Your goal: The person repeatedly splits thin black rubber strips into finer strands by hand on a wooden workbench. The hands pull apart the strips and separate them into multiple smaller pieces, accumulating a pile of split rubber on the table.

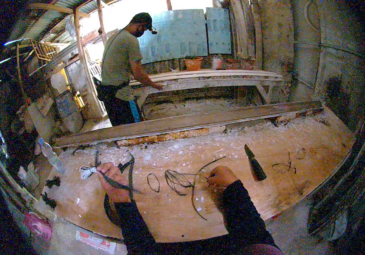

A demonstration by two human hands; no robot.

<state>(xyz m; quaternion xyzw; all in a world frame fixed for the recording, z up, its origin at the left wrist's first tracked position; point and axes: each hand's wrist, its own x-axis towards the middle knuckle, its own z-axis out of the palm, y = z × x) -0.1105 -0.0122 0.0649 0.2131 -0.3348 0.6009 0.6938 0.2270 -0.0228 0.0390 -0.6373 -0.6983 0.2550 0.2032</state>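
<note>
My left hand [113,182] is closed round a bundle of thin white strands [88,171], whose looped end sticks out to the left. A dark flat strip [131,172] bends up and down beside that hand; another piece crosses its fingers. My right hand [222,177] rests low over the board with its fingers pinched together; what they hold, if anything, is too small to make out. Just left of it, a long dark strip [194,191] curves across the wood. Between my hands lie a tangled coil of thin dark strand [177,182] and a small loop [153,182].
A dark tapered object [255,165] lies right of my right hand on the wooden table [165,225]. Farther right are thin loops [284,168]. A long plank [199,121] edges the far side. Beyond it, a person [121,68] touches a second bench [216,78].
</note>
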